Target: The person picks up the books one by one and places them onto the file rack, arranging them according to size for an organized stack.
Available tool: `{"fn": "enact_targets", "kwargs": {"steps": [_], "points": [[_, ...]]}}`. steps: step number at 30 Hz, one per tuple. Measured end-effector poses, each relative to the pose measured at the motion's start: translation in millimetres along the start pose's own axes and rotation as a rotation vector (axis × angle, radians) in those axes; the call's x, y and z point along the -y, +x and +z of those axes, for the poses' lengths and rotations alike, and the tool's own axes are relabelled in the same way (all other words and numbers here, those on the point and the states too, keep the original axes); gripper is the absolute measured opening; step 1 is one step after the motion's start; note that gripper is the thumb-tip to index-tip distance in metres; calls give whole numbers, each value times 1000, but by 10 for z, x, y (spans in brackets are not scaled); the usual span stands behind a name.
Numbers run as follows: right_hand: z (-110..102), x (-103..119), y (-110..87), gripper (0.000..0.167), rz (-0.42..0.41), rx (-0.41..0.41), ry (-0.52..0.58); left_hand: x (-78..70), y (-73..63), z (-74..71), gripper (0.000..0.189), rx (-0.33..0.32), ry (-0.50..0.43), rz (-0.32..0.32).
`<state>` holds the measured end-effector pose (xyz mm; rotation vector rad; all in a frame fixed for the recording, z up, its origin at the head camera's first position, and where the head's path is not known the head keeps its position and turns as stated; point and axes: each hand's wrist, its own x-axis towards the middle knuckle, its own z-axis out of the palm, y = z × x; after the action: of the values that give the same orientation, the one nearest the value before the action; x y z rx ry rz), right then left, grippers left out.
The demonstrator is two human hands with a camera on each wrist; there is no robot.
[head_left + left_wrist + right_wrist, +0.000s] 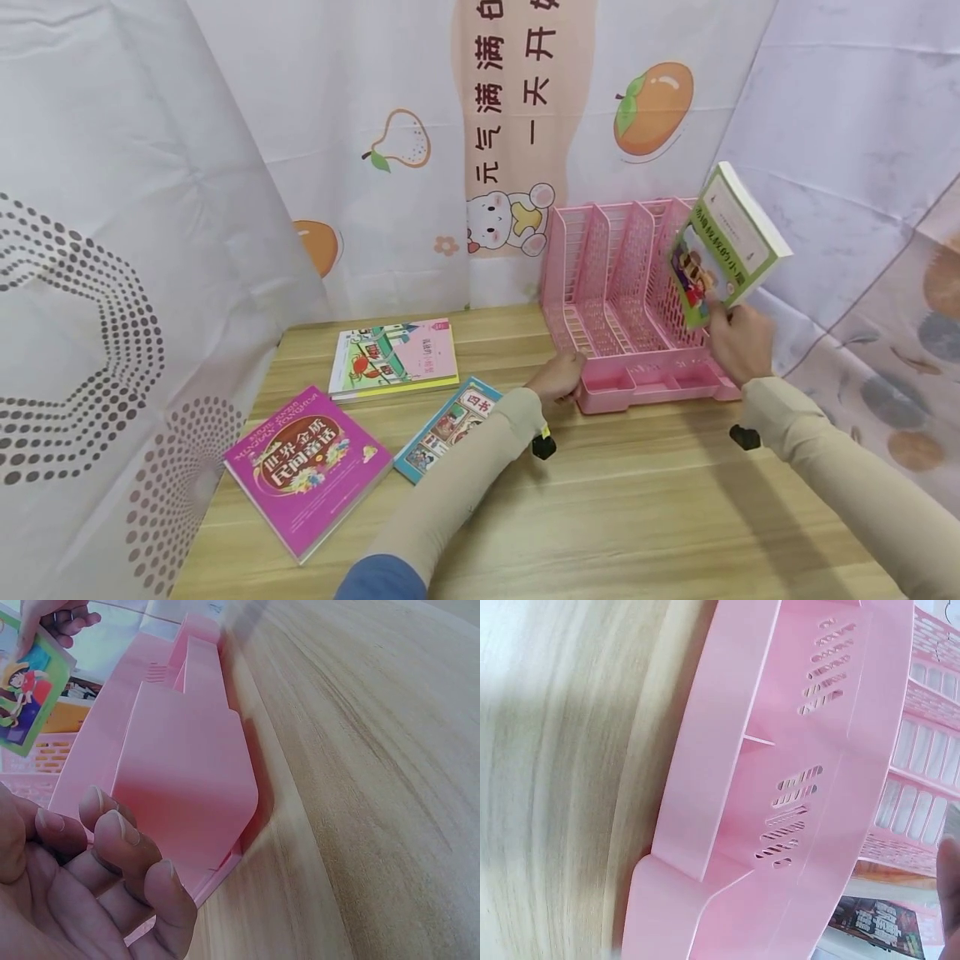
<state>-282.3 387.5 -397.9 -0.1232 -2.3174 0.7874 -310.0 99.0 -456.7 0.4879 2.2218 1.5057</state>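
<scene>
My right hand (741, 342) grips a green-covered book (716, 250) by its lower edge, tilted above the right end of a pink book rack (660, 367). At the rack's front left corner, my left hand (557, 379) holds on with curled fingers. The left wrist view shows these fingers (124, 855) close against the pink front, their exact contact partly hidden. A dark-covered book (877, 922) is visible inside the rack in the right wrist view; the held green book hides that end from the head view.
Left on the wooden table (637, 500) lie a purple book (311, 467), a blue-edged book (457, 421) partly under my left forearm, and a pink-and-white book (397, 358) on something yellow-edged. Printed cloth (375, 233) hangs behind the table and along both sides.
</scene>
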Motion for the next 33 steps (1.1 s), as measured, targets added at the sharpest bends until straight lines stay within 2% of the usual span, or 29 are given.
{"fn": "enact_targets", "kwargs": {"steps": [5, 9, 13, 20, 27, 33], "points": [[14, -35, 116, 73, 131, 113, -36, 19, 18, -31, 58, -7, 19, -16], [21, -75, 192, 76, 217, 237, 34, 34, 40, -15, 58, -34, 55, -23], [46, -154, 208, 77, 287, 323, 101, 29, 53, 44, 53, -52, 48, -40], [111, -276, 210, 74, 219, 393, -35, 22, 37, 115, 56, -68, 81, -44], [163, -351, 270, 70, 196, 467, -9, 81, 40, 143, 50, -95, 28, -53], [238, -356, 397, 70, 142, 482, -90, 101, 92, 105, 50, -87, 57, -26]]}}
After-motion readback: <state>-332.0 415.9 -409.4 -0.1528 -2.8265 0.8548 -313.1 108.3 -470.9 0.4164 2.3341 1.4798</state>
